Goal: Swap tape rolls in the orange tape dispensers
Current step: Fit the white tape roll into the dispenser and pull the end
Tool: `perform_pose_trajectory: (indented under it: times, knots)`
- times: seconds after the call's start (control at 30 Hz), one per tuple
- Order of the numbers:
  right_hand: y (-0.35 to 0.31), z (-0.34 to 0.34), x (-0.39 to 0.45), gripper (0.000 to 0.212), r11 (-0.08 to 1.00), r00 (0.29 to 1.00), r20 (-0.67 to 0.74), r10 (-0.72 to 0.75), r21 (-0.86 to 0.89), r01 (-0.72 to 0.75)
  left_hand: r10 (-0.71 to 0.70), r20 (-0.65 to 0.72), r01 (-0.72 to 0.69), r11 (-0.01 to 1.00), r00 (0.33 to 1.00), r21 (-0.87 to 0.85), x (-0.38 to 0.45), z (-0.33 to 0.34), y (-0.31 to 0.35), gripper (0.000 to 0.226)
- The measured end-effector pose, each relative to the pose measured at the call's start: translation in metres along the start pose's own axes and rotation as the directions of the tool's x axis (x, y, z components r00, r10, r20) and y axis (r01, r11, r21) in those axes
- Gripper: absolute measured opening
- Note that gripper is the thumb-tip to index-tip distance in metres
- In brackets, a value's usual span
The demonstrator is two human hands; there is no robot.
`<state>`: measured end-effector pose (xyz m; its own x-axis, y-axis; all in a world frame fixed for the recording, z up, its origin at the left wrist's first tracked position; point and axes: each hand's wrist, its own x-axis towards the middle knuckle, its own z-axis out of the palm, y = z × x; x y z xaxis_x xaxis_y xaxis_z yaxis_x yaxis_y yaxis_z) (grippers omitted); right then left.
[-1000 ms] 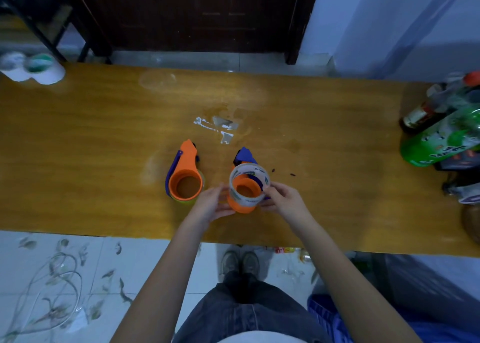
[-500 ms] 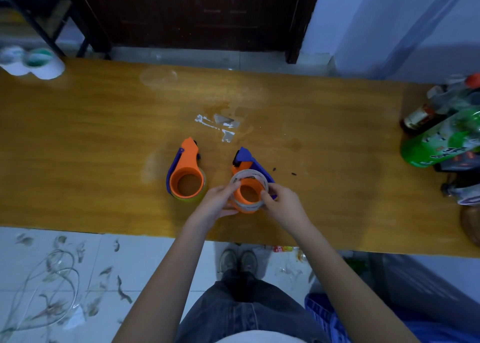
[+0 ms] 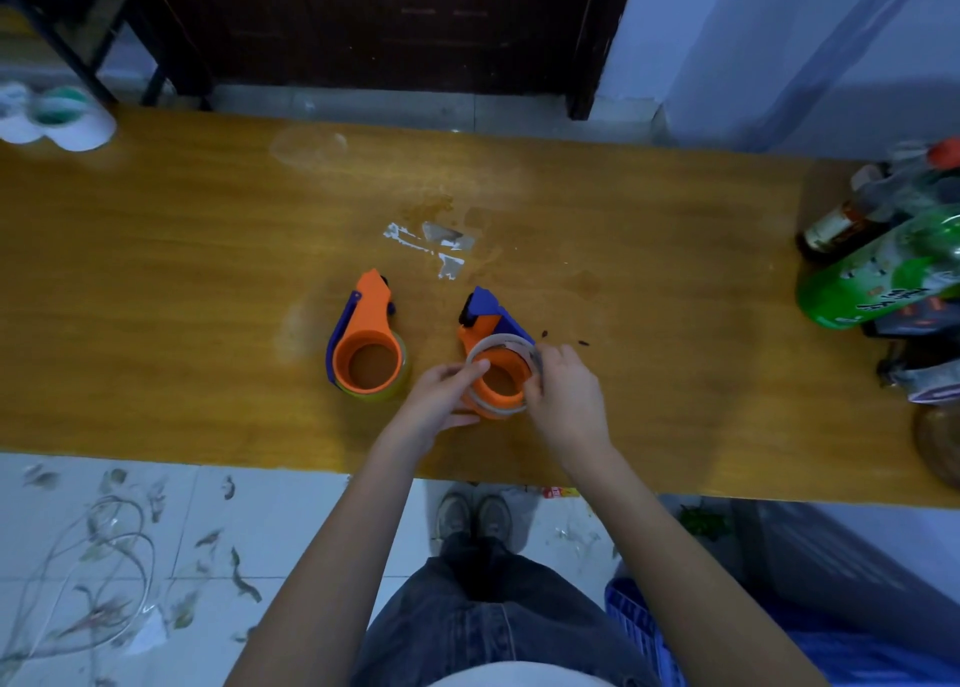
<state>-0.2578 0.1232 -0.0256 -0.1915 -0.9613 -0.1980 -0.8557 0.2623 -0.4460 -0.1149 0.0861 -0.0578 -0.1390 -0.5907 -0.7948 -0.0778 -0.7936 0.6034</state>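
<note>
Nearest the camera: dark trousers and a pair of shoes [image 3: 472,517] on a pale tiled floor, with a blue crate [image 3: 641,629] at the lower right.

Left hand [image 3: 439,400]: over the near part of the tabletop [image 3: 156,281], fingers curled onto the left rim of the tape roll [image 3: 500,374], thumb low against the roll's near side. Grip pinching the roll.

Right hand [image 3: 566,400]: fingers closed on the right rim of the same roll, beside its loose end. Grip pinching the roll.

Tape roll: thin, clear-looking ring, sitting around the orange hub of the right dispenser [image 3: 491,343]; whether it is fully seated on the hub cannot be told in this dim view.

Right dispenser: orange body with a blue head pointing away from the person, lying flat near the middle of the tabletop.

Left dispenser [image 3: 366,346]: orange with a blue edge, lying flat just beside the right one, apart from both hands; a yellowish roll [image 3: 400,374] shows around its hub.

Beyond them: white torn residue [image 3: 434,247] stuck to the wood.

Far right edge: a green bottle [image 3: 883,275] lying among other bottles and packets.

Far left corner: a white object with a green centre [image 3: 57,117].

Behind the tabletop: a dark wooden door [image 3: 389,21] and a pale wall.
</note>
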Motion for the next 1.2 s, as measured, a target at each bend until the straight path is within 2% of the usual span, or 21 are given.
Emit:
perform_pose_trajectory:
  times: [0.3,0.4,0.47,0.53,0.6,0.67,0.7,0.87,0.93,1.0,1.07,1.1,1.13,1.2]
  knots:
    - [0.001,0.015,0.003,0.026,0.998,0.998,0.025,0.055,-0.016,-0.055,0.010,-0.018,-0.010,1.000,1.000,-0.025,-0.002,-0.006,-0.004,0.037]
    - [0.006,0.017,0.004,0.026,0.992,1.000,0.002,0.030,-0.122,-0.030,0.037,-0.010,-0.037,0.999,0.999,-0.012,-0.005,-0.008,-0.004,0.028]
    - [0.012,0.014,0.010,0.034,0.989,0.999,-0.042,0.005,-0.148,-0.012,0.045,-0.004,-0.045,0.999,0.999,0.001,-0.007,-0.010,-0.002,0.028]
    - [0.014,0.009,0.022,0.046,0.997,0.999,0.032,0.002,-0.075,0.001,0.051,0.008,-0.051,0.998,0.999,0.033,-0.008,-0.012,0.002,0.035]
    - [0.012,0.005,0.036,0.052,0.994,0.973,0.228,0.046,0.088,-0.068,0.065,0.012,-0.066,0.994,0.998,0.084,-0.009,-0.013,0.005,0.041]
    - [0.009,0.006,0.042,0.046,0.969,0.910,0.405,0.087,0.177,-0.171,0.090,0.015,-0.091,0.984,0.996,0.151,-0.013,-0.011,0.010,0.041]
    - [0.008,0.008,0.044,0.043,0.960,0.888,0.449,0.095,0.195,-0.201,0.098,0.019,-0.100,0.976,0.995,0.191,-0.015,-0.010,0.012,0.041]
    - [0.003,0.017,0.033,0.038,0.855,0.859,0.499,0.119,0.388,-0.344,0.114,0.000,-0.107,0.928,0.993,0.357,-0.021,-0.002,0.025,0.040]
    - [0.002,0.018,0.024,0.035,0.775,0.837,0.532,0.124,0.475,-0.417,0.133,-0.034,-0.109,0.912,0.990,0.396,-0.025,-0.001,0.032,0.040]
    - [0.000,0.018,0.015,0.031,0.649,0.802,0.585,0.120,0.565,-0.510,0.130,-0.035,-0.101,0.891,0.991,0.443,-0.029,-0.001,0.040,0.045]
    - [-0.004,0.015,0.007,0.027,0.500,0.779,0.618,0.111,0.642,-0.581,0.160,-0.012,-0.127,0.823,0.987,0.553,-0.038,0.001,0.047,0.053]
    - [-0.005,0.014,0.003,0.025,0.447,0.784,0.612,0.105,0.675,-0.587,0.216,0.002,-0.165,0.742,0.976,0.650,-0.044,0.001,0.051,0.057]
    - [-0.006,0.014,0.001,0.025,0.403,0.794,0.599,0.105,0.704,-0.585,0.306,0.014,-0.213,0.630,0.952,0.746,-0.051,-0.001,0.054,0.059]
    - [-0.005,0.013,-0.002,0.029,0.308,0.808,0.578,0.110,0.753,-0.581,0.521,0.090,-0.357,0.439,0.849,0.825,-0.068,-0.007,0.058,0.063]
